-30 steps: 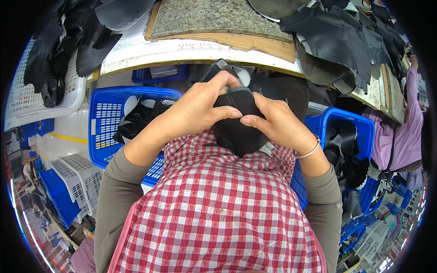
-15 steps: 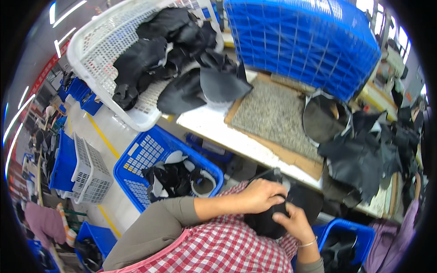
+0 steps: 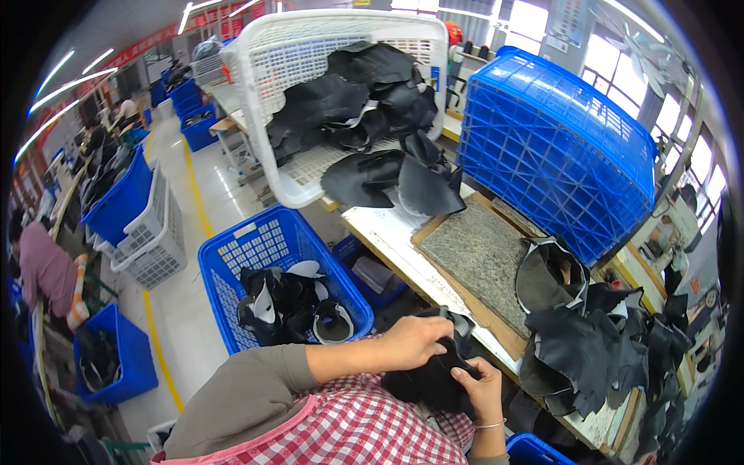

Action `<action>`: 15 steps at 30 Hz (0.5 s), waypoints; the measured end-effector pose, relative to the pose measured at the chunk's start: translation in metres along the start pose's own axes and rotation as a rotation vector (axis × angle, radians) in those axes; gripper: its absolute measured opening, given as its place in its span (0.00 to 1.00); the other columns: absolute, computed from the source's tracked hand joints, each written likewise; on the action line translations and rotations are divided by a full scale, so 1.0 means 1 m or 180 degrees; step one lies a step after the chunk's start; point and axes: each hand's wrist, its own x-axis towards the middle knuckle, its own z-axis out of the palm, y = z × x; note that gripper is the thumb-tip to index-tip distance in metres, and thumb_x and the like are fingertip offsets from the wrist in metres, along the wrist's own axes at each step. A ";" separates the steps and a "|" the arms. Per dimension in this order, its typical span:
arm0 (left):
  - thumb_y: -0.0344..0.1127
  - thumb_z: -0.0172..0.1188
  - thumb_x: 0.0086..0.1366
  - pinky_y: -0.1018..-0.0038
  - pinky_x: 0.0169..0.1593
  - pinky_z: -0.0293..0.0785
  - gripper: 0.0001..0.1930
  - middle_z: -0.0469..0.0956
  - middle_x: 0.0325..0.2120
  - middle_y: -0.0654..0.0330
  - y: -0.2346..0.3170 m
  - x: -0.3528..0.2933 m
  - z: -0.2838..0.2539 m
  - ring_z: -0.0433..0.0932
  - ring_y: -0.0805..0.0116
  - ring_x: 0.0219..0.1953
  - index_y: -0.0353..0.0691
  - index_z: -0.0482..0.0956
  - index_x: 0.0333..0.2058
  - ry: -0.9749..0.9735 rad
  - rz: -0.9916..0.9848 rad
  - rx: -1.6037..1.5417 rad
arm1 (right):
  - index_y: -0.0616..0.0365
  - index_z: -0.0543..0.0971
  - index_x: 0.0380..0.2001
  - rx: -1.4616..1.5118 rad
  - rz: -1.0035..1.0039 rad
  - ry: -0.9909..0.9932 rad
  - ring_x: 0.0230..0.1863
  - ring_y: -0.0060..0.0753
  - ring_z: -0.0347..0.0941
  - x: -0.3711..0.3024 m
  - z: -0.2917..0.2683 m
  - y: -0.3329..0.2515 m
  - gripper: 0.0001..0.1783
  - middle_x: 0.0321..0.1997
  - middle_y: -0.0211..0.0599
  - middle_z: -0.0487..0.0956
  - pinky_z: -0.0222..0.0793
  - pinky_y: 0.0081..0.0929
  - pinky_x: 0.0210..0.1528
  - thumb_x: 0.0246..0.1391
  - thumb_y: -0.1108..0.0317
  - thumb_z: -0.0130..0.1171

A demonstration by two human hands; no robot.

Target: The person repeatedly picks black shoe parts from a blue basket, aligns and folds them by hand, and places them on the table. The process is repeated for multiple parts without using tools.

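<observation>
In front of my checked apron, my left hand (image 3: 418, 343) pinches the upper edge of a soft black leather piece (image 3: 425, 385), fingers curled over it. My right hand (image 3: 480, 387) grips the same piece from the right, its thumb pressed on top. The piece is folded and bunched against the apron, so its full shape is hidden. Just beyond my hands is the white worktable (image 3: 387, 230). On it lies a grey, rough-faced board (image 3: 474, 249) with a brown edge. A curved black leather upper with a pale rim (image 3: 542, 283) stands at the board's right end.
A white basket (image 3: 260, 108) of black leather pieces leans on the table's far left. Beside it a blue crate (image 3: 554, 147) stands tipped up. More black leather pieces (image 3: 577, 353) hang over the right edge. A blue basket (image 3: 225, 298) with cut pieces sits left of the table.
My view has swung upward, so more of the room shows. Both hands stay on the black leather piece, close together, with only slight shifts of the fingers.
</observation>
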 end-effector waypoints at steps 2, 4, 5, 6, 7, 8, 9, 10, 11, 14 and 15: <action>0.29 0.70 0.59 0.60 0.44 0.78 0.12 0.80 0.37 0.49 0.004 -0.005 -0.011 0.81 0.45 0.42 0.35 0.78 0.39 0.0434 0.0028 -0.0251 | 0.64 0.84 0.42 0.0833 -0.0077 -0.0220 0.41 0.18 0.75 -0.001 0.001 0.002 0.13 0.38 0.24 0.82 0.73 0.21 0.48 0.54 0.76 0.75; 0.31 0.68 0.61 0.55 0.45 0.77 0.11 0.81 0.38 0.48 0.007 -0.005 -0.015 0.81 0.42 0.44 0.35 0.77 0.40 0.0627 0.0064 -0.0270 | 0.65 0.83 0.44 0.1285 0.0075 -0.0229 0.41 0.18 0.75 0.002 0.006 0.006 0.15 0.40 0.25 0.82 0.73 0.21 0.47 0.54 0.77 0.74; 0.31 0.68 0.62 0.53 0.44 0.78 0.11 0.82 0.38 0.47 0.007 -0.003 -0.014 0.82 0.41 0.43 0.34 0.77 0.39 0.0751 0.0144 -0.0169 | 0.64 0.84 0.44 0.1466 0.0137 -0.0153 0.40 0.17 0.75 0.006 0.011 0.009 0.14 0.39 0.25 0.82 0.73 0.20 0.46 0.55 0.77 0.74; 0.31 0.68 0.62 0.53 0.44 0.78 0.11 0.82 0.37 0.46 0.005 -0.001 -0.011 0.82 0.40 0.43 0.34 0.77 0.39 0.0785 -0.0004 0.0001 | 0.64 0.84 0.43 0.1410 0.0163 0.0010 0.38 0.17 0.75 0.010 0.015 0.012 0.12 0.37 0.23 0.83 0.73 0.19 0.44 0.55 0.77 0.74; 0.32 0.68 0.62 0.52 0.44 0.78 0.11 0.82 0.37 0.46 0.001 0.001 -0.006 0.82 0.40 0.42 0.35 0.77 0.39 0.0841 -0.0075 0.0132 | 0.64 0.84 0.42 0.1238 0.0137 0.0209 0.37 0.17 0.75 0.016 0.019 0.015 0.12 0.36 0.23 0.83 0.73 0.19 0.44 0.55 0.75 0.74; 0.32 0.68 0.62 0.52 0.43 0.78 0.11 0.82 0.37 0.45 -0.006 0.003 -0.001 0.82 0.39 0.42 0.35 0.77 0.39 0.0984 -0.0032 0.0213 | 0.64 0.84 0.41 0.1087 0.0038 0.0321 0.36 0.16 0.75 0.021 0.024 0.020 0.12 0.35 0.23 0.83 0.73 0.19 0.43 0.54 0.74 0.75; 0.33 0.69 0.62 0.51 0.43 0.78 0.12 0.82 0.36 0.44 -0.016 0.003 0.006 0.82 0.38 0.41 0.35 0.77 0.39 0.0953 -0.0200 0.0405 | 0.63 0.85 0.40 0.0411 -0.0300 0.0597 0.35 0.21 0.77 0.022 0.026 0.026 0.12 0.33 0.30 0.85 0.74 0.22 0.42 0.53 0.72 0.75; 0.33 0.69 0.61 0.51 0.43 0.78 0.12 0.82 0.35 0.41 -0.028 0.002 0.013 0.81 0.36 0.41 0.35 0.78 0.39 0.0804 -0.0390 0.0457 | 0.60 0.85 0.39 -0.0352 -0.0613 0.0939 0.34 0.36 0.82 0.026 0.031 0.033 0.14 0.33 0.40 0.85 0.75 0.31 0.42 0.51 0.68 0.76; 0.33 0.70 0.62 0.57 0.41 0.77 0.11 0.83 0.33 0.46 -0.042 -0.002 0.020 0.83 0.44 0.39 0.34 0.78 0.37 0.0595 -0.0662 0.0438 | 0.59 0.84 0.37 -0.0700 -0.0751 0.0999 0.36 0.44 0.82 0.017 0.033 0.042 0.14 0.34 0.43 0.85 0.76 0.35 0.42 0.50 0.66 0.75; 0.33 0.71 0.65 0.70 0.40 0.77 0.09 0.84 0.30 0.60 -0.084 -0.015 0.035 0.83 0.70 0.36 0.34 0.80 0.35 -0.0122 -0.1284 -0.0649 | 0.57 0.84 0.34 -0.1120 -0.0634 0.1174 0.33 0.47 0.82 -0.008 0.039 0.072 0.14 0.31 0.42 0.84 0.75 0.39 0.38 0.48 0.62 0.77; 0.33 0.71 0.67 0.75 0.44 0.76 0.08 0.83 0.31 0.66 -0.092 -0.020 0.041 0.78 0.79 0.38 0.34 0.82 0.37 -0.0167 -0.1458 -0.1558 | 0.57 0.85 0.33 -0.0946 -0.0136 0.1091 0.29 0.39 0.79 -0.019 0.038 0.081 0.14 0.28 0.39 0.83 0.74 0.36 0.36 0.47 0.61 0.78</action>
